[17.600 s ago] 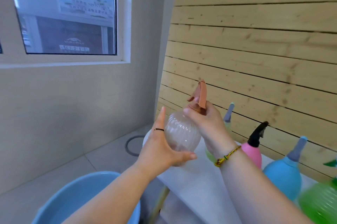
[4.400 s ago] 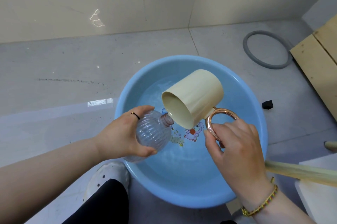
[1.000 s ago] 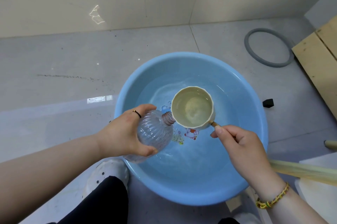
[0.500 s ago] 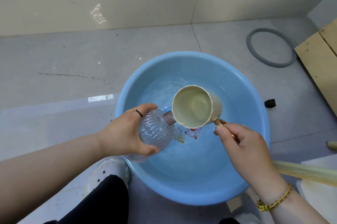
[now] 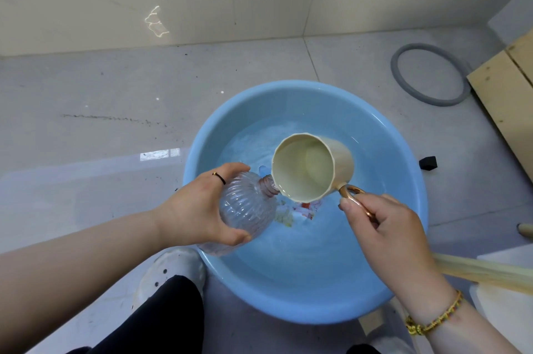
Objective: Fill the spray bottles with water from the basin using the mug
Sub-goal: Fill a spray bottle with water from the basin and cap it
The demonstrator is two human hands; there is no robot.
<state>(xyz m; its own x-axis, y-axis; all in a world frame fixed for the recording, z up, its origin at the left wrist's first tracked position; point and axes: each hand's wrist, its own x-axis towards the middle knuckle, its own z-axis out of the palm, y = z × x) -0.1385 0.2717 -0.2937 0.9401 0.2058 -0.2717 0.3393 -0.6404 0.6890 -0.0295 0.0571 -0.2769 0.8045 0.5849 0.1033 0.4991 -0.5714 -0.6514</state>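
Head view, looking straight down, and both hands are working over the blue basin (image 5: 202, 149). It sits on the grey tiled floor (image 5: 86, 128) with water in it, and a cartoon print shows through at the bottom.

Left hand (image 5: 199, 209) is wrapped round the belly of the clear ribbed spray bottle (image 5: 248, 209), thumb underneath and fingers curled over the top. There's a thin dark ring (image 5: 219, 178) on one finger. The bottle is tilted, with its open threaded neck pointing up and to the right and no spray head on it. Its base hangs over the basin's near-left rim.

Right hand (image 5: 383, 226) grips the copper-coloured handle of the cream mug (image 5: 305, 169), thumb pressed on the loop and fingers curled beneath. The mug is tipped toward the bottle, mouth facing the camera, and its lower lip sits right against the bottle's neck. Water lies pooled inside the mug, down at that lip. Whether a stream is actually entering the neck, I can't make out.

The hands are apart, with mug and bottle meeting between them. A woven bracelet (image 5: 432, 322) circles the right wrist.

Round the edges now:
- A grey rubber hoop (image 5: 395, 72) lies on the floor at upper right.
- A small black block (image 5: 428, 163) sits just beside the basin's right rim.
- Pale wooden boards (image 5: 507, 94) fill the far right.
- A pale wooden stick (image 5: 484, 273) runs in from the right toward the forearm.
- A white shoe (image 5: 170, 270) stands beside the basin's near-left rim, with a dark trouser leg (image 5: 161, 319) below it.
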